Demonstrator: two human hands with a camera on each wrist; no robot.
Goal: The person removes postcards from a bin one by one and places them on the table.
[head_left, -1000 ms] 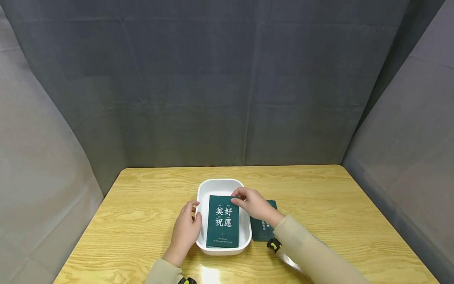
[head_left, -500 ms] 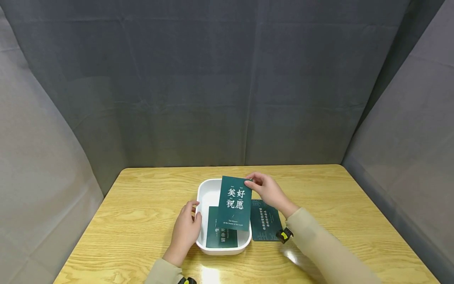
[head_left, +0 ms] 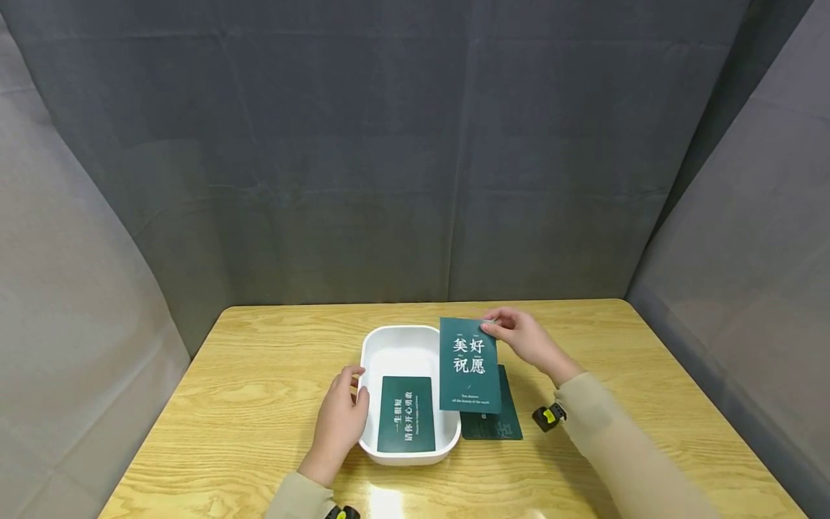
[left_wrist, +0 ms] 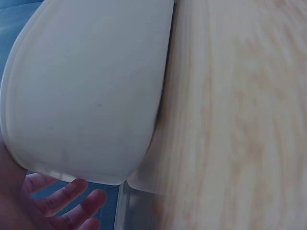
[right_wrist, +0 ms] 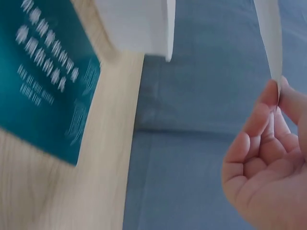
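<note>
My right hand (head_left: 519, 335) pinches the top right corner of a dark green card with large white characters (head_left: 470, 365), held upright in the air over the right rim of a white tray (head_left: 402, 340). In the right wrist view the card's pale edge (right_wrist: 269, 38) sits between thumb and fingertips. A second green card (head_left: 405, 414) lies flat inside the tray. A third green card (head_left: 496, 422) lies on the wooden table right of the tray, partly hidden by the held card. My left hand (head_left: 340, 418) rests against the tray's left wall (left_wrist: 91, 91), fingers on the rim.
The wooden table (head_left: 259, 375) stands inside a booth of grey cloth walls (head_left: 415, 158). A small black and yellow wrist device (head_left: 547, 416) sits at my right sleeve.
My right hand lifted the top card out of the tray and carried it up and to the right, uncovering the card beneath. The left hand stayed on the tray.
</note>
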